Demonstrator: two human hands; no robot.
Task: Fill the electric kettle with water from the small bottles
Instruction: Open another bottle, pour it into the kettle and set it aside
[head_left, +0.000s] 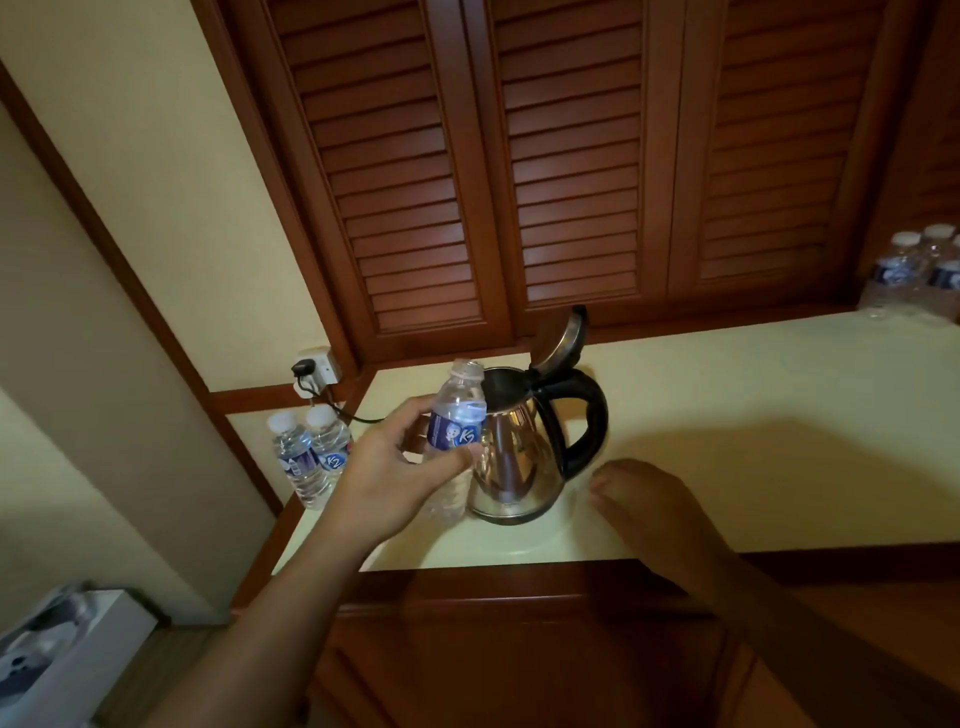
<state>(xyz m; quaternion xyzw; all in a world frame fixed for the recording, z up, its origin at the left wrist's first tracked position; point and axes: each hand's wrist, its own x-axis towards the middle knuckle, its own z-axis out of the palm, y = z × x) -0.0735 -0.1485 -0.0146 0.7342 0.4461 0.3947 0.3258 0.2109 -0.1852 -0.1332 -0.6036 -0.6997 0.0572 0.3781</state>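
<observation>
While the left hand (400, 462) curls its fingers round the uncapped clear plastic bottle (457, 415), neck beside the open-lidded shiny steel kettle (517, 467) just beyond them (seemingly to pour), the right hand (644, 501) rests nearby, fingers loosely curled, holding nothing.

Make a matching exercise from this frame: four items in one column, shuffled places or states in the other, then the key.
Items
1. kettle lid
2. held bottle
3. two bottles
4. pack of bottles

Places or states
A. far right end of the counter
B. uncapped, in the left hand, by the mouth of the kettle
C. flipped up
D. capped, standing at the counter's left end near the socket

Pairs: 1-C, 2-B, 3-D, 4-A
</observation>
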